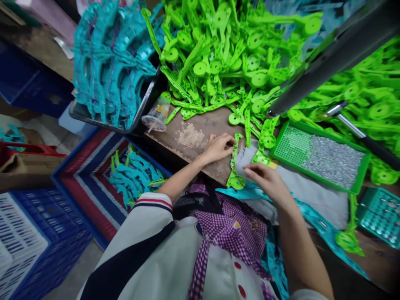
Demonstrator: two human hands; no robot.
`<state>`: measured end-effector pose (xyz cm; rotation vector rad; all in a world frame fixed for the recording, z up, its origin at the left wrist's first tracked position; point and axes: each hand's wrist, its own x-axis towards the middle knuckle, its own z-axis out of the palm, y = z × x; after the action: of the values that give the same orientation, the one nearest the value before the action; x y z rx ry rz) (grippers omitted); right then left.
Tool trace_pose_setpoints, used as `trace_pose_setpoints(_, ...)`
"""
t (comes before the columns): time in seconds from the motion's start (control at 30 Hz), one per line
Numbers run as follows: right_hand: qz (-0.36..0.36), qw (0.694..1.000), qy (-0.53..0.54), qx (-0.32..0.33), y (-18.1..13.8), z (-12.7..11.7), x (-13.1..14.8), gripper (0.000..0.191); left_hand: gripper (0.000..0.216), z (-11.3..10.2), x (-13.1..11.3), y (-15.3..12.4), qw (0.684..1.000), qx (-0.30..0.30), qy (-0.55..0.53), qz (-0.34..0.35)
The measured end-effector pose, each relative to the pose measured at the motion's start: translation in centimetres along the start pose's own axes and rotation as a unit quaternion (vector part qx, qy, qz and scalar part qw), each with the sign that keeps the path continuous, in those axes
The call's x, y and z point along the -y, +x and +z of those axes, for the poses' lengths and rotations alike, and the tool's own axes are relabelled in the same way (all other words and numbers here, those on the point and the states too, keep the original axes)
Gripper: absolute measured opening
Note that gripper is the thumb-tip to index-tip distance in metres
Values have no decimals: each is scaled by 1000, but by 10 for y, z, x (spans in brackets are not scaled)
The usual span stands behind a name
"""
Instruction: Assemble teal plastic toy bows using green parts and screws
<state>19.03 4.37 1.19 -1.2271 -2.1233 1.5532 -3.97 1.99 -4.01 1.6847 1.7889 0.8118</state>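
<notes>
A narrow bright green plastic part with a round disc at its near end lies at the table's front edge. My left hand has its fingers curled at the upper end of this part, gripping its edge. To the right of the part, my right hand is closed in a pinch. Whatever sits between those fingertips is too small to make out. A thin wire seems to run along the green part. Below my right hand lies a long turquoise plastic part, and a grey cloth is spread beneath.
A large heap of green parts covers the back. A green tray holds small metal pieces, with a hammer beside it. A dark pole slants overhead. Turquoise parts fill a black bin at left, near a plastic cup.
</notes>
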Motion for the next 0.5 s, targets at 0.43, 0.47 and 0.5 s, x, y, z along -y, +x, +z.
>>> trace_pose_setpoints(0.43,-29,980,0,-198,-60,8,2,38,24,-78,4,102,982,-98,150,54)
trace_pose_setpoints(0.47,-32,977,-1,-209,-61,9,2,37,25,-81,3,115,981,-100,158,56)
trace_pose_setpoints(0.5,-36,975,-3,-217,-61,9,0,36,26,-83,1,127,979,-100,168,58)
